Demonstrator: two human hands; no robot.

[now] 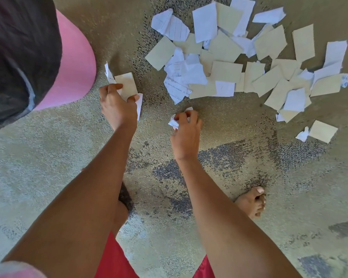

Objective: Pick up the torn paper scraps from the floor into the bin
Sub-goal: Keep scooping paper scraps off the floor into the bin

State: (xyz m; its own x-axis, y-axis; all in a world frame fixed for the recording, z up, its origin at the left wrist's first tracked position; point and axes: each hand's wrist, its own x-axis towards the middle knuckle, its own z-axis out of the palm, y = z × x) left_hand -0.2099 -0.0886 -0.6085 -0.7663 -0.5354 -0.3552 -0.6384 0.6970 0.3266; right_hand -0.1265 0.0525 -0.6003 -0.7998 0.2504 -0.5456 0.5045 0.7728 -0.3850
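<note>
A pink bin (72, 63) lined with a black bag (18, 47) stands at the upper left. My left hand (117, 109) is just right of the bin's rim, shut on a few paper scraps (127, 85), beige and white. My right hand (186, 131) is lower centre, fingers closed on a crumpled white scrap (173, 123). A large pile of torn beige and white paper scraps (239, 63) lies on the floor at the upper right, beyond my right hand.
The floor (48, 167) is speckled grey-beige stone with dark patches. A beige scrap with a small white one (322, 131) lies apart at the right. My bare foot (251, 203) stands at the lower right; red shorts (115, 257) show at the bottom.
</note>
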